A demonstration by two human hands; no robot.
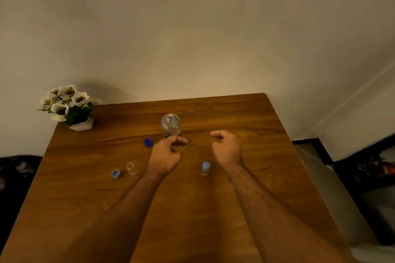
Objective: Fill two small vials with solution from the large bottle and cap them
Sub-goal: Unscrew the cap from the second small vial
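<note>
The large clear bottle (170,125) stands upright and uncapped at the far middle of the wooden table, a label low on its side, with its dark blue cap (148,142) lying just to its near left. An open clear vial (130,168) stands upright at the near left, its light blue cap (115,174) lying just left of it. A second vial (205,168), capped in light blue, stands upright at the near right, well apart from the first.

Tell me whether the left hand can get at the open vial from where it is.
Probably yes. The left hand hovers over the table, holding nothing, and the open vial stands just to its left with bare wood between them. Only the light blue cap sits nearby, on the vial's far side.
</note>
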